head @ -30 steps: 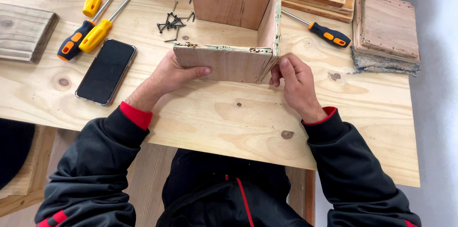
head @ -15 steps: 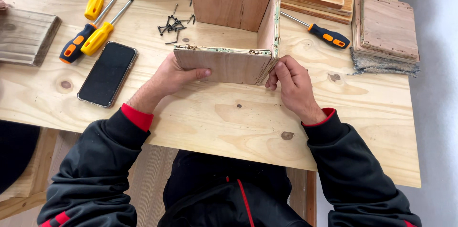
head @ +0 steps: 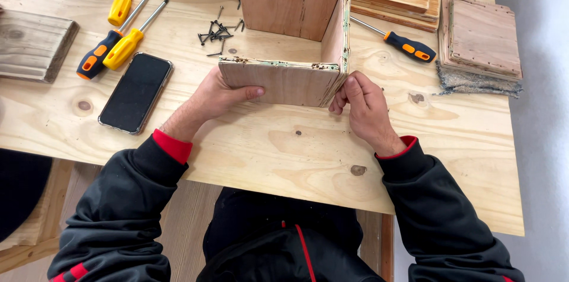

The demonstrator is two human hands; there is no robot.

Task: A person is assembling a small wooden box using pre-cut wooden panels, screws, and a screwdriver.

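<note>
Your left hand (head: 216, 97) and right hand (head: 364, 107) are clamped on the near panel of the three-sided plywood box (head: 290, 36), mid-bench toward the far edge. It looks light but stiff — rough-edged, possibly loose-jointed — so grip both near corners.

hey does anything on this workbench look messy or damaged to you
Two things stand out. The plywood box held by the left hand and right hand has rough, chipped top edges with pale residue. Black screws lie loose in a scattered heap on the table, not in a container.
</note>
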